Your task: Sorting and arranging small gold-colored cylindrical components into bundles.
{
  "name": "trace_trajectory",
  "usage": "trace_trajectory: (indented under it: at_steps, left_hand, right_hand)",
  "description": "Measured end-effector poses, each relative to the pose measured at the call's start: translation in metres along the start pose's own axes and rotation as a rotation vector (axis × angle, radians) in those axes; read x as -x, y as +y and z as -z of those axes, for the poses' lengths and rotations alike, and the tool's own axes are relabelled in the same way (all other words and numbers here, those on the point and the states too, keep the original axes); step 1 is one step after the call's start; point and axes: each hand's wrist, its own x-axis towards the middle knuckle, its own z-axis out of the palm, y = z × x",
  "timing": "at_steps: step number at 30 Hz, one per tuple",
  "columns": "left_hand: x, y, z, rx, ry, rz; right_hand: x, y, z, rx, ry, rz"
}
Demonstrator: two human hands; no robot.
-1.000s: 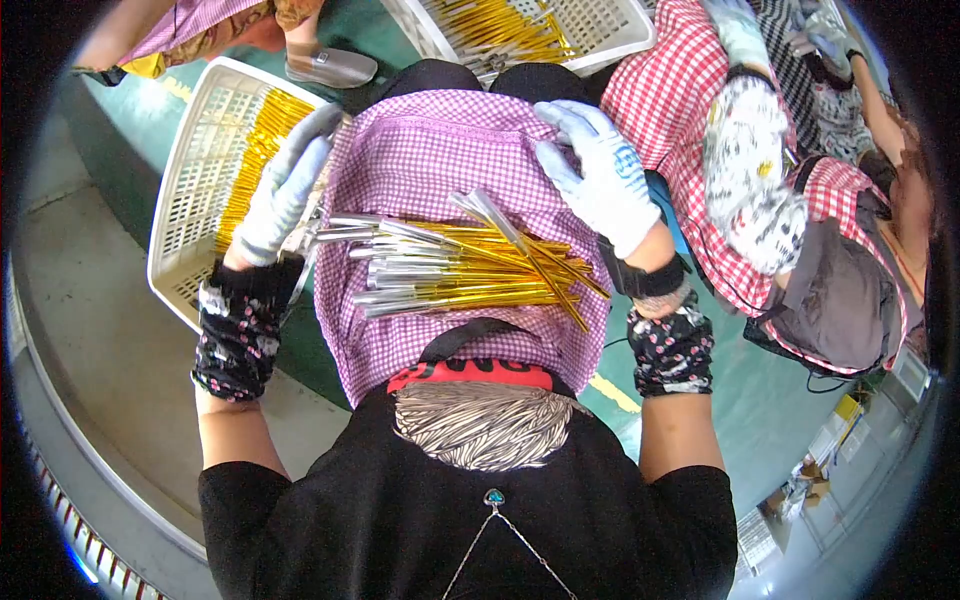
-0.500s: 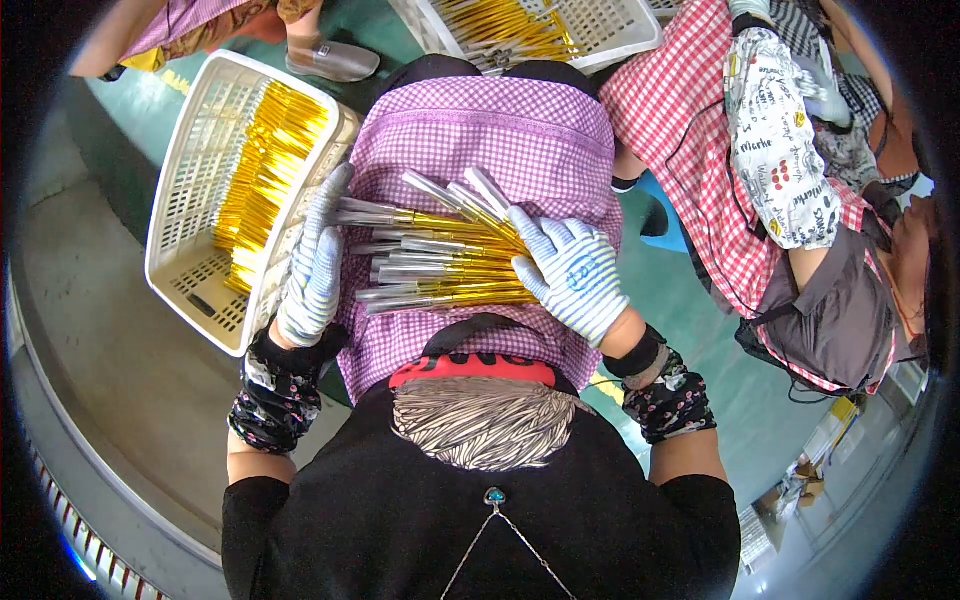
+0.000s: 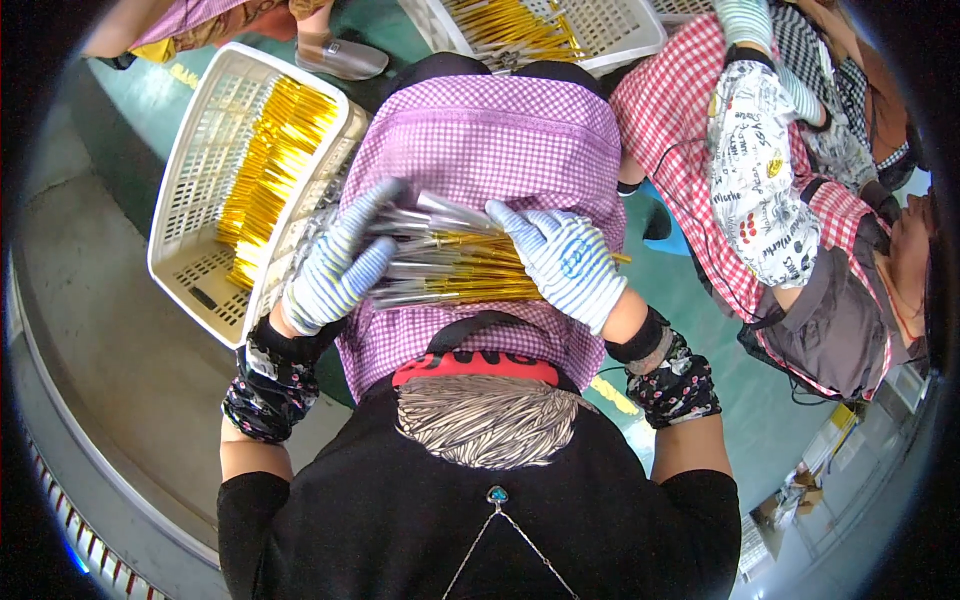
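Across my lap, over a purple checked apron (image 3: 480, 110), lies a loose bundle of slim gold sticks with clear, silvery sleeve-like ends (image 3: 440, 270). My right hand (image 3: 570, 262), in a blue-and-white striped glove, is closed over the gold part of the bundle; its thumb is mostly hidden. Gold tips poke out past that hand on the right. My left hand (image 3: 335, 268), gloved alike, is at the silvery ends with thumb and fingers apart. It touches or nearly touches them and looks slightly blurred. One sleeved end tilts up from the far side of the bundle.
Left of my lap stands a white plastic basket (image 3: 180, 185) with many gold sticks (image 3: 280, 150). Another white basket (image 3: 620, 55) with similar sticks stands ahead. At the right a co-worker in a red checked apron (image 3: 680, 130) sits close; someone's shoe (image 3: 340, 57) shows at the far left.
My left hand has moved right and inward, its fingers now over the silvery ends. The bundle looks more compact, with fewer ends splayed out. My right hand stays on the bundle.
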Motion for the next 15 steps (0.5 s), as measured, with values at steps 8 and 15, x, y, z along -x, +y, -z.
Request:
trace_trajectory:
  at_steps: [8, 15]
  left_hand:
    - [-0.016, 0.014, 0.007, -0.441, -0.124, -0.211]
    - [-0.047, 0.032, -0.012, -0.852, -0.106, -0.466]
  right_hand:
    - [-0.01, 0.002, -0.013, 0.038, -0.025, 0.066]
    - [-0.029, -0.009, -0.004, 0.016, -0.086, 0.011]
